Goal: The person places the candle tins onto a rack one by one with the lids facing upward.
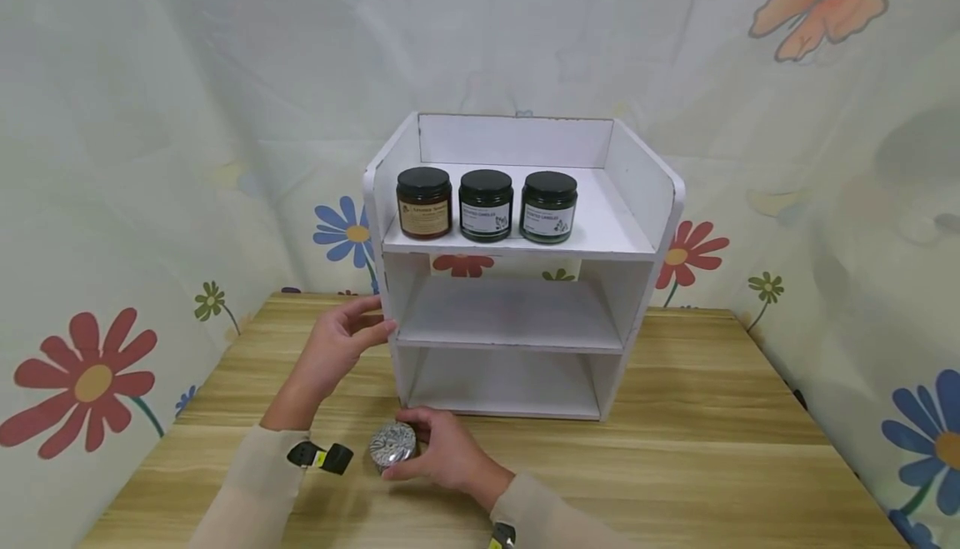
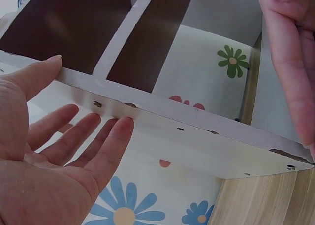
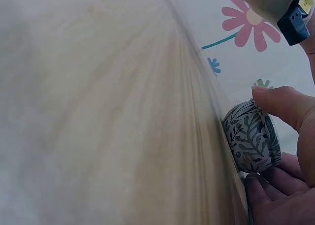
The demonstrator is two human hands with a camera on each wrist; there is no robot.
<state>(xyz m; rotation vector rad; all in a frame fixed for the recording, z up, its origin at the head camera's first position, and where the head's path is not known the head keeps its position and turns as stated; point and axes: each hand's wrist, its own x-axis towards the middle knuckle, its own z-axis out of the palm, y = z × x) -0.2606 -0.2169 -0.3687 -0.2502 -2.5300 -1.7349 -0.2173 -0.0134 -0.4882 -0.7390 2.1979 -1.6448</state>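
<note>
A white three-tier shelf unit [image 1: 637, 199] stands on the wooden table [image 1: 712, 466]. Three dark jars sit on its top tier: a brown one [image 1: 424, 203] and two green ones [image 1: 486, 205] [image 1: 549, 207]. My left hand [image 1: 347, 341] rests flat against the shelf's left side panel [image 2: 162, 131], fingers [image 2: 110, 146] straight. My right hand [image 1: 438, 449] grips a small round tin with a leaf pattern [image 1: 392, 445] [image 3: 251, 136] on the table in front of the shelf, thumb and fingers curled round it.
The middle and bottom tiers of the shelf are bare. A floral cloth [image 1: 112, 199] hangs behind and to both sides of the table. Black wrist straps [image 1: 322, 457] sit on both sleeves.
</note>
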